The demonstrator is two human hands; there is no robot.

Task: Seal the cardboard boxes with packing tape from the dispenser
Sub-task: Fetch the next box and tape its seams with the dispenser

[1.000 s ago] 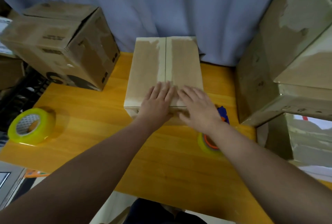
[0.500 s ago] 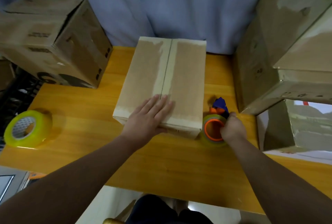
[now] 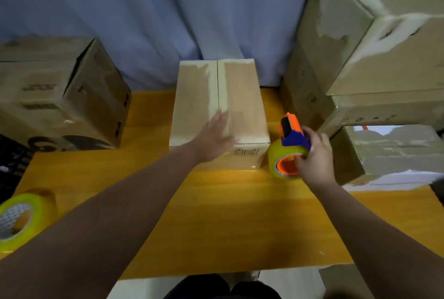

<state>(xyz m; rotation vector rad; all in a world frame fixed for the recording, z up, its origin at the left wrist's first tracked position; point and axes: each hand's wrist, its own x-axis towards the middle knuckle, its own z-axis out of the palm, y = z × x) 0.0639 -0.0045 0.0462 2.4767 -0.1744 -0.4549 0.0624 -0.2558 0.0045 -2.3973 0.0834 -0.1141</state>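
A small cardboard box stands in the middle of the yellow table, its top flaps closed with a seam down the centre. My left hand lies flat on the near part of its top, fingers straight. Just right of the box, my right hand grips the orange and blue tape dispenser, which carries a yellowish tape roll and is lifted off the table, its orange head tilted up toward the box.
A larger brown box sits at the table's left back. Several stacked boxes crowd the right side. A spare yellow tape roll lies at the left front edge. A blue curtain hangs behind.
My right hand left the box top, took hold of the dispenser beside the box and raised it. My left hand stayed pressed on the box top.
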